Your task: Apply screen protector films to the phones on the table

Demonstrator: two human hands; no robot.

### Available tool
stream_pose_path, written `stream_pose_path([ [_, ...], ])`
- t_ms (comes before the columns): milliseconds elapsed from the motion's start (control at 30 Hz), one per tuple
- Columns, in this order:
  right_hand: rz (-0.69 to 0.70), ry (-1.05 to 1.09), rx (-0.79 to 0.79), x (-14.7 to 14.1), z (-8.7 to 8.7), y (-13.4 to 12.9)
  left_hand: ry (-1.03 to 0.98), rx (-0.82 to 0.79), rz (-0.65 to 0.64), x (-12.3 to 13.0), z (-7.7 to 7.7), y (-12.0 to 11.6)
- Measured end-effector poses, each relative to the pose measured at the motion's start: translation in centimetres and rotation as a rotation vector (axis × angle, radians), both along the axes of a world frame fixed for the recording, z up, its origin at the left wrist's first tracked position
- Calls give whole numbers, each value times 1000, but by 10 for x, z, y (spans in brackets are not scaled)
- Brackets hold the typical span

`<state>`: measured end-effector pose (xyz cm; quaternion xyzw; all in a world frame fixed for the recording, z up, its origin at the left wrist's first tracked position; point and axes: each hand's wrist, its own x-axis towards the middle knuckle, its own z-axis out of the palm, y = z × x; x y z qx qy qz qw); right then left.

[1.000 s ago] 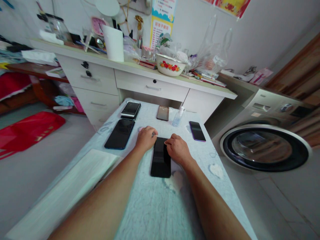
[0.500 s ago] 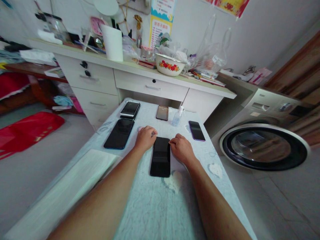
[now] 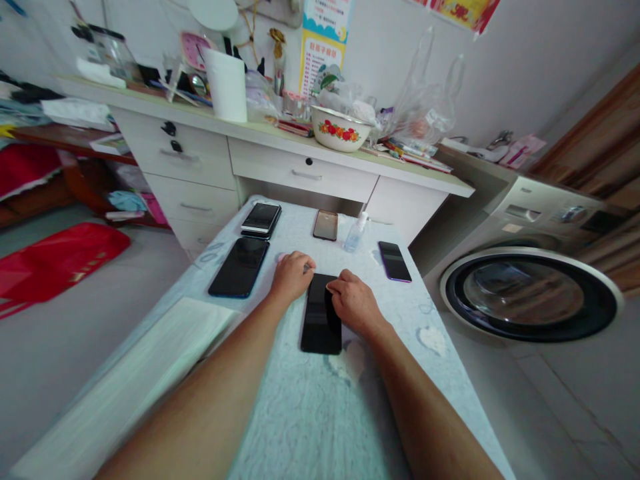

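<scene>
A black phone (image 3: 319,323) lies face up on the cloth-covered table (image 3: 310,407), between my forearms. My left hand (image 3: 293,275) rests at its upper left corner with fingers curled; what they hold, if anything, is too small to name. Over the phone's upper right part is my right hand (image 3: 354,301), its fingers pinched together near the screen; I cannot make out anything in them. Left of my left hand lies another large dark phone (image 3: 240,267). Beyond my hands are a brown phone case (image 3: 325,225) and a clear spray bottle (image 3: 355,233).
Stacked phones (image 3: 261,219) lie at the table's far left, and a purple-edged phone (image 3: 395,261) at the right. A long pale board or box (image 3: 135,380) runs along the left side. Behind stands a white desk (image 3: 305,170); a washing machine (image 3: 530,267) is at the right.
My right hand has moved left, from the phone's right edge onto the upper right of its screen. My left hand has stayed in place.
</scene>
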<state>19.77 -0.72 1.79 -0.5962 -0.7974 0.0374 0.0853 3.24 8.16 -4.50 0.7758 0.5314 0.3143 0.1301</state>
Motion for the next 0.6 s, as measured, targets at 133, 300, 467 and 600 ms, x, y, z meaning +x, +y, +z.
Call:
stream_pose_path([
  [133, 57, -8, -22, -6, 1, -3, 4, -5, 5, 0, 0, 0],
  [300, 133, 10, -26, -12, 2, -6, 5, -5, 7, 0, 1, 0],
  [467, 118, 17, -17, -14, 1, -4, 3, -5, 4, 1, 2, -1],
  [600, 65, -12, -27, -16, 1, 0, 4, -4, 5, 0, 1, 0],
])
